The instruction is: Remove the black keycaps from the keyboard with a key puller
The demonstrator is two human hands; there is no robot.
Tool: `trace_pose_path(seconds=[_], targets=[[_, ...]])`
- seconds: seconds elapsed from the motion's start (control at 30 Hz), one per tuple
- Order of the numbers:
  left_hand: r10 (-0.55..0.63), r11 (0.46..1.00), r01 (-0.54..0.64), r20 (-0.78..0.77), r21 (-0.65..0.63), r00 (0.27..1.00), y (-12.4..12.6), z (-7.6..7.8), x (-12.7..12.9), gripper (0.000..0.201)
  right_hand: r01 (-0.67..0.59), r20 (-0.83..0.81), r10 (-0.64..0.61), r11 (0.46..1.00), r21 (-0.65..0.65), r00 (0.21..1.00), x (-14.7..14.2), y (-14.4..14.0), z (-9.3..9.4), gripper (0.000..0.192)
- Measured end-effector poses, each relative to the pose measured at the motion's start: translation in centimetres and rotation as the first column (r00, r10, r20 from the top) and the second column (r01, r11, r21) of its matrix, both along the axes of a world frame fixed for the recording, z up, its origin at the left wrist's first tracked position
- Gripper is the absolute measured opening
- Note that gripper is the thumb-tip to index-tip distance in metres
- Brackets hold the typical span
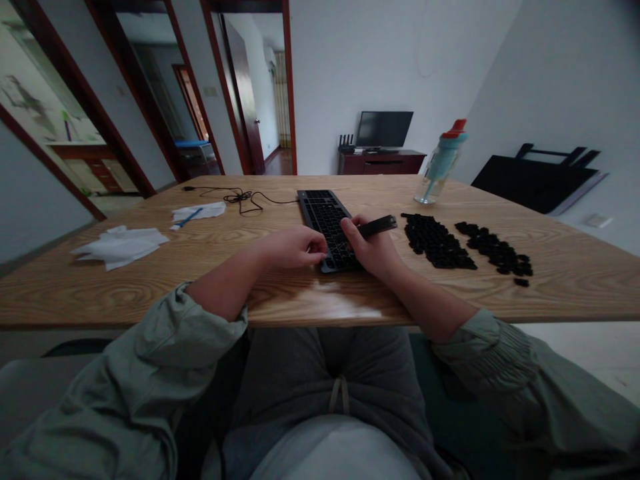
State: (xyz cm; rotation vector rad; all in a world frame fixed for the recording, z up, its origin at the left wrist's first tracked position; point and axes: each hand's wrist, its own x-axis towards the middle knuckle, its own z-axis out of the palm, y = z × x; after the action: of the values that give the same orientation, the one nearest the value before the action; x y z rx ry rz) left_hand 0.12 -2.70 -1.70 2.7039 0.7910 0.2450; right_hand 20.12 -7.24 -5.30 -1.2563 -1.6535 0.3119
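A black keyboard (320,208) lies on the wooden table in front of me, its length running away from me. My left hand (299,248) is curled at its near left corner, fingers bent in against the edge. Over the near part of the keys is my right hand (373,248), wrapped round a black-handled tool (380,227). The handle sticks out up and to the right; the tool's working end is hidden by my fingers and the dark keys. To the right lie a large group of loose black keycaps (436,241) and a smaller keycap group (493,248).
A water bottle (440,167) with a red lid stands behind the keycaps. A coiled cable (243,197) runs left from the keyboard. White tissues (123,245) and a blue stick-like tool (187,219) on another tissue lie on the left. The table's front edge (330,324) is close to my lap.
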Motion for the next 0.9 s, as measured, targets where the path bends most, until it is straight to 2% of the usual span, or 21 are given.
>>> trace_pose_path(seconds=[0.27, 0.53, 0.9], targets=[[-0.057, 0.988, 0.060, -0.024, 0.140, 0.998, 0.1, -0.2, -0.1, 0.019, 0.002, 0.016, -0.003, 0.997, 0.077, 1.000, 0.0, 0.4, -0.4, 0.046], [-0.080, 0.967, 0.097, -0.083, 0.234, 0.993, -0.4, -0.1, 0.0, 0.018, -0.061, -0.036, 0.065, 0.994, 0.091, 0.997, -0.2, 0.4, -0.6, 0.044], [-0.065, 0.960, 0.084, -0.080, 0.268, 0.995, -1.0, -0.1, -0.2, 0.019, -0.142, -0.061, 0.148, 0.986, 0.081, 0.987, -0.3, -0.9, -0.4, 0.037]])
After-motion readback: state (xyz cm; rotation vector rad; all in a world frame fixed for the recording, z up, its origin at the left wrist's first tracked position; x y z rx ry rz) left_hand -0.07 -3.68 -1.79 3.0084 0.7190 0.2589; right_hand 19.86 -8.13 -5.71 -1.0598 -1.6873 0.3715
